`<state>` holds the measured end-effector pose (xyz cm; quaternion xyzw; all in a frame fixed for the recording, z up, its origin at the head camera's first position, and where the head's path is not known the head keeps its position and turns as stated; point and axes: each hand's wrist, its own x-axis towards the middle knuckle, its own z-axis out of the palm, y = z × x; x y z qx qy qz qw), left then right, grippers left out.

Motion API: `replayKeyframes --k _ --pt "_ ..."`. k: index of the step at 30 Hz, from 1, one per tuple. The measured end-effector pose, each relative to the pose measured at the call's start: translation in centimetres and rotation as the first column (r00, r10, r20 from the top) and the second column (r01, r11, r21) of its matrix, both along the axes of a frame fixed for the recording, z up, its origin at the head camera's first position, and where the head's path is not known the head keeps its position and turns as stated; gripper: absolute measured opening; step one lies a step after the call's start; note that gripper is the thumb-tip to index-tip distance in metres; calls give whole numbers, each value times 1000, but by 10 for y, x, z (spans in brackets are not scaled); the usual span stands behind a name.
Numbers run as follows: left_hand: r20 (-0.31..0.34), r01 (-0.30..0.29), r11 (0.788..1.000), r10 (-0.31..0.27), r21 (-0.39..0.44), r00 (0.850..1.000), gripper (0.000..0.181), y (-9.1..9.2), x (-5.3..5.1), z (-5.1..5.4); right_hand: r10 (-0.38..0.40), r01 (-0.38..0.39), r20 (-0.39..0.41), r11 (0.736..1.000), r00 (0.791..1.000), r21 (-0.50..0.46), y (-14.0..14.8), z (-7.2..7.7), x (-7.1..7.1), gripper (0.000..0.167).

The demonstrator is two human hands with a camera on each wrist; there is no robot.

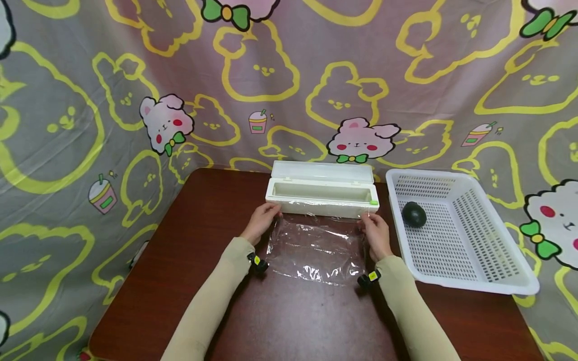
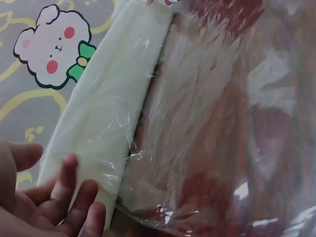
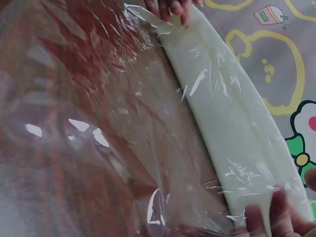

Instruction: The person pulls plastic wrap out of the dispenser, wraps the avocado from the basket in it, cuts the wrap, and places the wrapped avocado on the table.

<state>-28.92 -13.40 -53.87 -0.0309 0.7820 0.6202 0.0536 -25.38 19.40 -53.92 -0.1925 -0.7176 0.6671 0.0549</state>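
A sheet of clear cling film stretches from the front of a white cling film dispenser over the table. At the dispenser's left front corner, my left hand touches the film's edge. In the left wrist view the thumb of that left hand stands apart from its loosely bent fingers. My right hand is by the right front corner, its fingertips at the film. The right wrist view shows blurred fingers of the right hand, with the thumb apart at the frame's edge. The dispenser's lid is raised.
To the right stands a white perforated plastic basket holding a dark green, rounded fruit or vegetable. A small green piece sits on the dispenser's right end. Behind the brown table hangs a patterned cloth.
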Motion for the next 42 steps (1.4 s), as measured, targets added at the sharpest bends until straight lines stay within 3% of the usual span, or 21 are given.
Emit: replayKeyframes --k 5,12,17,20,23,27,30,36,42 --pt "-8 -31 999 31 17 999 28 4 -3 -2 -3 2 -27 999 1000 -47 -3 0 -7 34" --pt "-46 -140 987 137 -74 990 22 11 -2 -3 -36 31 -42 993 998 -116 -3 0 -14 33" --pt "-54 -167 986 165 -27 985 23 16 -3 -6 -20 14 -41 990 999 -141 -2 -1 -15 40" --pt "-38 -143 989 144 34 989 20 15 -2 -8 -13 4 -50 985 999 -171 -3 -1 -16 36" --pt "-17 -81 988 84 130 996 17 12 -2 -8 -4 -9 -66 983 998 -184 -4 0 -16 30" --pt "12 11 967 -14 254 1000 24 11 -6 -5 0 -18 -96 980 995 -197 -4 1 -16 31" --pt "4 48 950 -52 309 999 27 15 -9 -1 7 -27 -113 983 994 -180 -3 3 -17 35" --pt "-48 83 927 -70 367 996 28 20 -19 10 40 -74 -150 971 988 -228 -3 8 -23 41" --pt "-46 78 908 -65 413 997 36 20 -29 17 43 -90 -158 950 986 -298 -5 17 -31 39"
